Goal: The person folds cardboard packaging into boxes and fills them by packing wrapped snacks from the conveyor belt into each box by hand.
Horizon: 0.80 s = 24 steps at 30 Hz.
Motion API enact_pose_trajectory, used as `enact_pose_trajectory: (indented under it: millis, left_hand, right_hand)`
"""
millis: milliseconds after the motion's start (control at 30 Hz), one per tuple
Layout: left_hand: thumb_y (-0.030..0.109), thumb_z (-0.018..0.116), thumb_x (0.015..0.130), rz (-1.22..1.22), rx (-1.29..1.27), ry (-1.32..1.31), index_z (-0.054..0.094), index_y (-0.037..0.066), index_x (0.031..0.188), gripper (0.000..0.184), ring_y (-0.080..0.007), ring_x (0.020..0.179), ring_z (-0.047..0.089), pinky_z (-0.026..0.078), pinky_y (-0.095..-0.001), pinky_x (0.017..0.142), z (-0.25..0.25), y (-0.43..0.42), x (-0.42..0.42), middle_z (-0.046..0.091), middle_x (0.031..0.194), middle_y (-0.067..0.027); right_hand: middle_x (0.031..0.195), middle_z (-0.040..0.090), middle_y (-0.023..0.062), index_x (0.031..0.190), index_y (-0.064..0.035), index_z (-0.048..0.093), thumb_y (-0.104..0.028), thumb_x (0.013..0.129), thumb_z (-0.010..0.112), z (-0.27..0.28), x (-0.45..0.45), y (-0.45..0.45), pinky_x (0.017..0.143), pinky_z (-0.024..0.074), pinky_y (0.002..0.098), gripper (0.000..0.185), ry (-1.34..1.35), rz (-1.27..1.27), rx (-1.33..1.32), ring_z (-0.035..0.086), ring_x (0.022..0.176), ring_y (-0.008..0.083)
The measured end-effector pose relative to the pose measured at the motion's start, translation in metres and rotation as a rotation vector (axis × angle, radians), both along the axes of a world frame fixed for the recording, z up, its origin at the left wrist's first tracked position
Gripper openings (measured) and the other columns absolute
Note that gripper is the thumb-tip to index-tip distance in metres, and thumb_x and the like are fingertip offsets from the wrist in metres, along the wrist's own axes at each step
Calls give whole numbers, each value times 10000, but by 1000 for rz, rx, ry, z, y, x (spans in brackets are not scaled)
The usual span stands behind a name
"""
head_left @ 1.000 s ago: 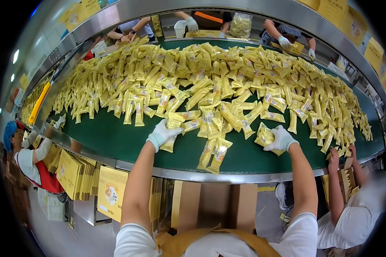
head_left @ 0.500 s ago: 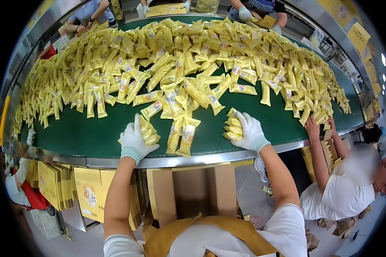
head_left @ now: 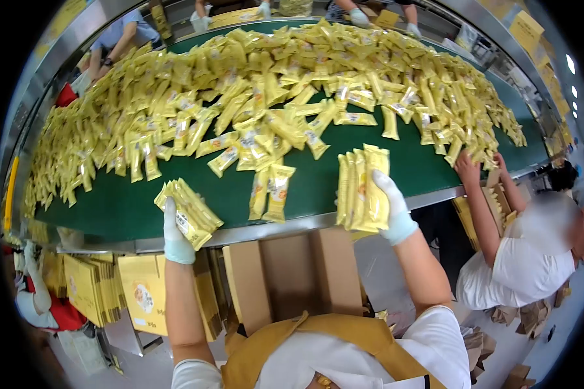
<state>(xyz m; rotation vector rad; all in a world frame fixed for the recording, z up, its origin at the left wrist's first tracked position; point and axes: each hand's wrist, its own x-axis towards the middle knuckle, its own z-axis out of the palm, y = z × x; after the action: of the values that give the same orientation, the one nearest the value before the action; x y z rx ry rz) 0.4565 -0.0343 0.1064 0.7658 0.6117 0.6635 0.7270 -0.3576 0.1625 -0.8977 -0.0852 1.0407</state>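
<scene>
My gloved left hand [head_left: 178,235] grips a bunch of yellow snack packets [head_left: 189,211], tilted, above the near metal edge of the green belt. In my gloved right hand [head_left: 392,211] is another bunch of yellow snack packets [head_left: 363,188], standing side by side and upright. Two loose packets [head_left: 278,192] lie on the belt between my hands. Below them, close to my body, an open cardboard box [head_left: 292,272] shows its bare inside.
A large heap of yellow packets [head_left: 266,71] covers much of the green conveyor belt [head_left: 227,188]. Flat yellow cartons [head_left: 143,292] stand at lower left. A co-worker [head_left: 512,259] works at a box on the right; other people stand across the belt and at far left.
Both hands have lifted their bunches off the belt and turned them, so the packets now show lengthwise. My left hand has moved left and nearer the edge. The view has shifted slightly.
</scene>
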Motion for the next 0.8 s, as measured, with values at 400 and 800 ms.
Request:
enact_pose_trajectory:
  millis: [400, 800]
  left_hand:
    - [677, 466, 951, -70, -520, -534, 460, 80, 1390, 740, -317, 1135, 560, 463, -462, 1006, 94, -95, 10, 562, 1263, -180]
    - [508, 685, 848, -558, 1163, -102, 546, 20, 1241, 642, -315, 1039, 590, 469, -440, 925, 69, -162, 26, 595, 1123, -126]
  right_hand:
    - [1055, 586, 102, 1450, -17, 442, -349, 731, 721, 38, -150, 43, 801, 379, 395, 840, -2303, 1320, -627, 546, 949, 256]
    - [1312, 557, 150, 1378, -69, 550, -433, 734, 735, -32, -172, 73, 987, 370, 427, 762, -1732, 1768, -621, 514, 1241, 303]
